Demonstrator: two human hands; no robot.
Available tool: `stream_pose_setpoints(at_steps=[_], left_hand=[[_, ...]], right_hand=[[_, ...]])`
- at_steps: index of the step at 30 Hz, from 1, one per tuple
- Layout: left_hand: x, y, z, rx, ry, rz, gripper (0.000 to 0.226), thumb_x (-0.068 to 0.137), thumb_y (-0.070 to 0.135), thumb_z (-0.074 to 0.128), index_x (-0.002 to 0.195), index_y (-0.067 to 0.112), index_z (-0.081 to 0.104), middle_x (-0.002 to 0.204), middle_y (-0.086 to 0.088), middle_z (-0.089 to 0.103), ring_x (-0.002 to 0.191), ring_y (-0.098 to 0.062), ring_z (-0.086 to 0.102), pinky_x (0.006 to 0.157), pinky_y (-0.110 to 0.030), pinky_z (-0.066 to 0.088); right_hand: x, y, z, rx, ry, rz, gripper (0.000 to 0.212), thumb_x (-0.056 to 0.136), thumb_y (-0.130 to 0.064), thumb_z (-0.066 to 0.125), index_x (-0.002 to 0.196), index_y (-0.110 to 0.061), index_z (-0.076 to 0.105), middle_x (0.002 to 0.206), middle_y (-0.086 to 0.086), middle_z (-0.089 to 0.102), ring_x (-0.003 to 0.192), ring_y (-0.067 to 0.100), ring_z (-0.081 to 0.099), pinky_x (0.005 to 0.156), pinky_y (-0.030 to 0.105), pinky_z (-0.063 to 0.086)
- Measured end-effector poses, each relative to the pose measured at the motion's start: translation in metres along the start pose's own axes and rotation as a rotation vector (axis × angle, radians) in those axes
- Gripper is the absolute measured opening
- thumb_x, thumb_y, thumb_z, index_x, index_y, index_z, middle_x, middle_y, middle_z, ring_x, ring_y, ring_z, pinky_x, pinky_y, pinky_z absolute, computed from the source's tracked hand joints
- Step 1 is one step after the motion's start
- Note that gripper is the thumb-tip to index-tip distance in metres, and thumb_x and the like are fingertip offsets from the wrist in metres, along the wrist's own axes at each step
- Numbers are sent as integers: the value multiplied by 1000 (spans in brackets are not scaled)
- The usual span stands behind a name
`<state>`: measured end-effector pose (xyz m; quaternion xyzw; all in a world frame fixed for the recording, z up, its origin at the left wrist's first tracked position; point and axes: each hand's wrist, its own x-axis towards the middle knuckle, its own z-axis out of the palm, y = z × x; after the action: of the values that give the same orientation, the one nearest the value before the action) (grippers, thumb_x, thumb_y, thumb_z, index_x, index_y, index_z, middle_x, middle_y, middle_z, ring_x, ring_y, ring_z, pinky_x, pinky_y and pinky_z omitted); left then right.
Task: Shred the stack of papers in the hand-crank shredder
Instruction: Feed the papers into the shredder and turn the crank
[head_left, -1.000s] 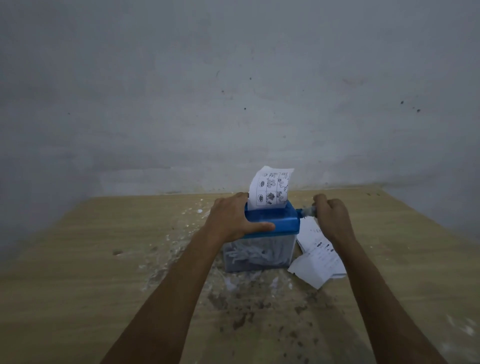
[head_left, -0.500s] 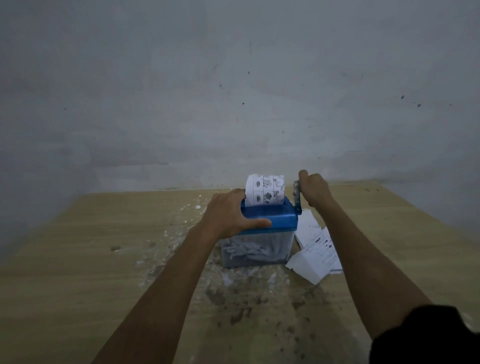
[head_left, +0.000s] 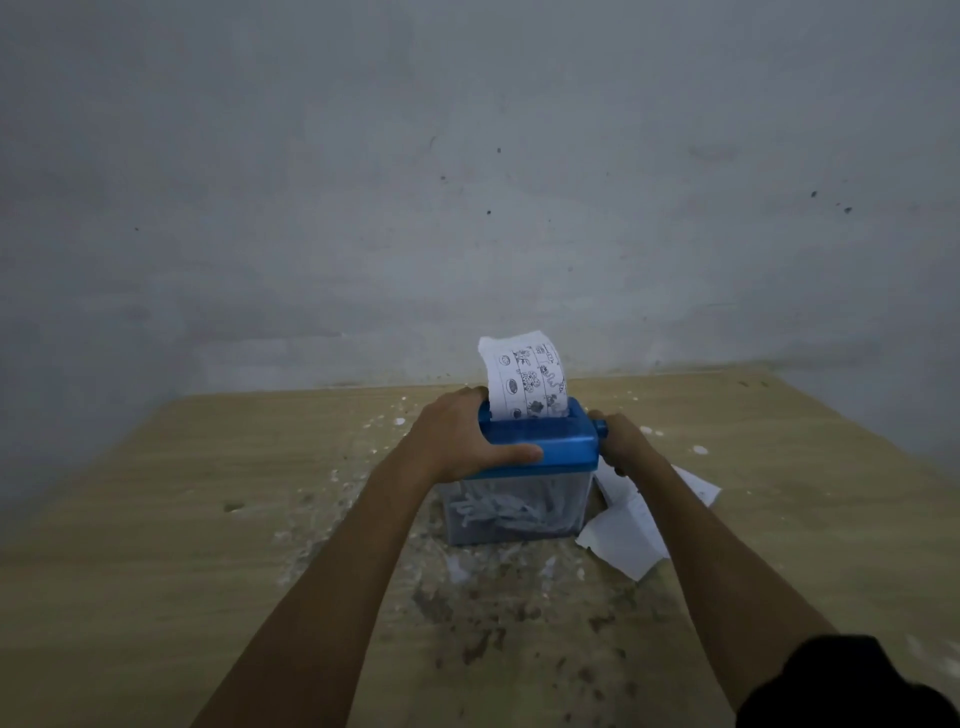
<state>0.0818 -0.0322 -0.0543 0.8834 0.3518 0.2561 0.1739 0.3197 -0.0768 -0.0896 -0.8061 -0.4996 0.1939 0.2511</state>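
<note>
A small hand-crank shredder (head_left: 540, 447) with a blue top and a clear bin full of paper strips (head_left: 514, 512) stands mid-table. A printed sheet (head_left: 524, 382) sticks up out of its slot and curls toward me. My left hand (head_left: 457, 439) grips the left end of the blue top, thumb along its front. My right hand (head_left: 623, 441) grips the crank handle (head_left: 600, 427) at the shredder's right side, low beside the lid. A stack of white papers (head_left: 628, 530) lies on the table right of the shredder, partly under my right forearm.
The wooden table (head_left: 182, 519) is littered with paper scraps and dark stains around and in front of the shredder. A grey wall rises just behind the table. A dark object (head_left: 852, 686) intrudes at the bottom right corner.
My right hand has swung the crank from its top position down to beside the lid. The sheet's curl has shifted. My left hand has stayed on the lid.
</note>
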Motion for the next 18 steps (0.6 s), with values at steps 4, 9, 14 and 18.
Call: stream_pose_setpoints(at_steps=[4,9,14,18], left_hand=[[1,-5,-5,-47,-57,-16,82,68,73,75,136,33,54,130,9,61,102,-11,60,77,-23,48],[-2,-6,-1,-43,-1,-2,79,66,75,74,132,33,59,122,10,63,97,-10,61,74,-23,48],[-1,-7,0,-21,-1,-17,90,60,86,68,134,36,56,126,11,63,100,-11,61,80,-31,55],[1,-8,1,23,-16,-34,99,54,93,61,136,38,54,128,11,61,104,-13,59,86,-38,56]], right_hand=[[-6,14,9,3,51,4,12,96,-4,48,93,-1,60,84,12,63,72,23,59,65,28,48],[-27,29,16,-205,122,-132,20,103,-20,37,95,-7,51,91,13,58,82,27,56,73,35,47],[-44,48,21,-497,189,-283,23,101,-20,40,118,-6,47,106,17,60,90,30,58,74,36,48],[-54,60,24,-411,263,-385,14,94,-10,51,103,0,56,92,24,64,79,39,60,66,40,47]])
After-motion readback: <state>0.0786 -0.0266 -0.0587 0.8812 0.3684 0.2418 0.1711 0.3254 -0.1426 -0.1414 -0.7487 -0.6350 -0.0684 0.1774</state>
